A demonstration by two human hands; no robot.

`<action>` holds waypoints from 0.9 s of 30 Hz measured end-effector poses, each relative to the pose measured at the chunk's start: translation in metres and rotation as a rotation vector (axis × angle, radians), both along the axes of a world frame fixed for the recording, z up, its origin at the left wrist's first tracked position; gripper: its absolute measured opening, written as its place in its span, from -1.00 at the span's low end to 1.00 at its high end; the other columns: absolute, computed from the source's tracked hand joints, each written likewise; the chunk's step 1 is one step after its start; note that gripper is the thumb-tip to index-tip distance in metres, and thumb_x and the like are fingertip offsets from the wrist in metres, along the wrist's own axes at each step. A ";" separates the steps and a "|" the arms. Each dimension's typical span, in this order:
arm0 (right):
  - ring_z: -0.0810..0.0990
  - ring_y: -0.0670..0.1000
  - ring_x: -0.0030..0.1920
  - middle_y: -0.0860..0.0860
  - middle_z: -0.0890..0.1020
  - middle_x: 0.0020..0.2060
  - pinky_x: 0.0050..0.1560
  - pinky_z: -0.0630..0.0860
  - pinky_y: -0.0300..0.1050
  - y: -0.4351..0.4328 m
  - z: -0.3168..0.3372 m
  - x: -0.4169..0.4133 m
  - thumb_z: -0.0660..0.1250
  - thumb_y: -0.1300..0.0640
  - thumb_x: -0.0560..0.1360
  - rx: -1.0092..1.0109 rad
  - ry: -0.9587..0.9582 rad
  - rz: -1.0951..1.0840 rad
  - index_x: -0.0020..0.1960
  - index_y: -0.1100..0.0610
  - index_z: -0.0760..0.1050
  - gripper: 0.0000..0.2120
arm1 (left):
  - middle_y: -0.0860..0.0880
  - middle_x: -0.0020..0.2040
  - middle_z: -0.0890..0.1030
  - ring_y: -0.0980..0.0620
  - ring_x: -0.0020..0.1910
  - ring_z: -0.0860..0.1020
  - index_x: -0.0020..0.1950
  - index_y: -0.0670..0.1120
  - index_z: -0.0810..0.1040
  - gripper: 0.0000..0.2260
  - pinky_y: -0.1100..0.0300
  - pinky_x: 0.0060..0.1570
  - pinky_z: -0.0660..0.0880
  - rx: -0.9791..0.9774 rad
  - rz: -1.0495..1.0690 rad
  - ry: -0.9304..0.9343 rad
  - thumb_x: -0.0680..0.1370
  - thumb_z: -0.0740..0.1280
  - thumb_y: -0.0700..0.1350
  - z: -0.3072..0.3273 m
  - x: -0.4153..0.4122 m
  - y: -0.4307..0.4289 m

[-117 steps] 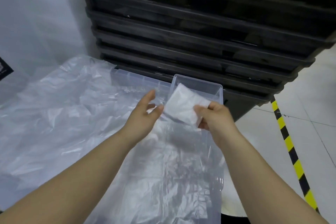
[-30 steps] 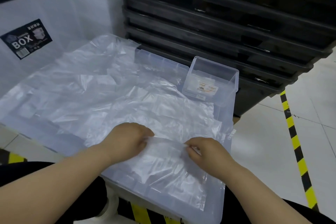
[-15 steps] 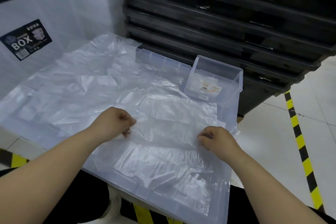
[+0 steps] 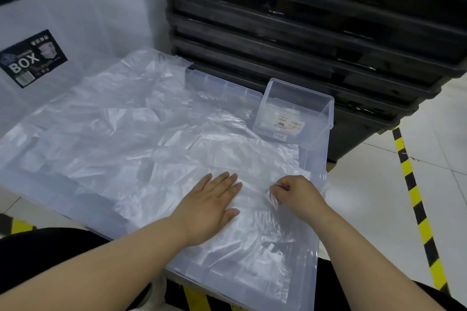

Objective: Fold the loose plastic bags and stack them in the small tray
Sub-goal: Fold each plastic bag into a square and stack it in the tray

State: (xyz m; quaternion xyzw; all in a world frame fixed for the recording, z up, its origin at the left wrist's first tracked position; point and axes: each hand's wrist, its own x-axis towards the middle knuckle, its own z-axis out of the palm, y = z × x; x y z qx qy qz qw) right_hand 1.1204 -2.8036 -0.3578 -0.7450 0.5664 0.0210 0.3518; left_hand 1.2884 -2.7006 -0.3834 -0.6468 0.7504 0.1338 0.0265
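Several loose clear plastic bags (image 4: 131, 134) lie spread over a large translucent lid (image 4: 309, 270) in front of me. The nearest clear bag (image 4: 255, 199) lies flat under my hands. My left hand (image 4: 209, 204) presses flat on it with straight fingers. My right hand (image 4: 298, 195) pinches that bag's edge between curled fingers, close to the lid's right rim. The small clear tray (image 4: 323, 113) stands at the lid's far right corner, with a folded white bag and a label showing inside it.
A stack of black crates (image 4: 303, 33) rises right behind the tray. A white storage box with a "BOX" label (image 4: 32, 58) stands at the left. Yellow-black floor tape (image 4: 414, 199) runs along the right, on white tiles.
Earlier my right hand put a folded bag into the small tray. Since half a second ago my left hand has opened, moved right and flattened on the bag; my right hand still pinches it.
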 end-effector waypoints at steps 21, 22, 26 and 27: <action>-0.01 0.03 0.50 0.10 -0.01 0.50 0.34 -0.31 -0.14 0.030 -0.017 0.005 -0.51 -0.24 0.37 -0.487 0.271 0.527 0.50 0.22 0.01 -0.12 | -0.01 0.49 -0.10 0.03 0.49 -0.06 0.50 -0.09 -0.04 -0.15 0.14 0.34 -0.23 -0.049 0.018 0.011 0.32 -0.43 0.31 -0.003 0.011 -0.013; -0.08 0.02 0.51 0.08 -0.08 0.51 0.28 -0.40 -0.20 0.030 -0.017 0.002 -0.48 -0.17 0.32 -0.447 0.287 0.529 0.51 0.19 -0.08 -0.14 | -0.07 0.51 0.02 0.00 0.50 0.07 0.51 -0.11 0.08 -0.18 0.13 0.36 -0.15 -0.076 0.046 -0.009 0.32 -0.34 0.21 0.002 0.013 -0.016; -0.13 -0.06 0.51 0.02 -0.14 0.51 0.28 -0.33 -0.37 0.026 -0.005 0.004 -0.06 0.21 0.58 -0.342 0.279 0.521 0.52 0.14 -0.17 -0.45 | 0.03 0.54 -0.12 0.11 0.50 -0.08 0.53 -0.03 -0.08 -0.36 0.25 0.42 -0.14 0.001 0.103 -0.033 0.44 -0.22 0.07 0.008 0.025 -0.016; -0.12 -0.06 0.51 0.02 -0.14 0.51 0.32 -0.27 -0.38 0.024 -0.002 0.004 -0.03 0.28 0.58 -0.345 0.260 0.522 0.52 0.14 -0.16 -0.44 | 0.03 0.54 -0.11 0.12 0.50 -0.08 0.53 -0.03 -0.08 -0.46 0.25 0.42 -0.12 0.016 0.117 -0.038 0.54 -0.09 -0.02 0.012 0.026 -0.017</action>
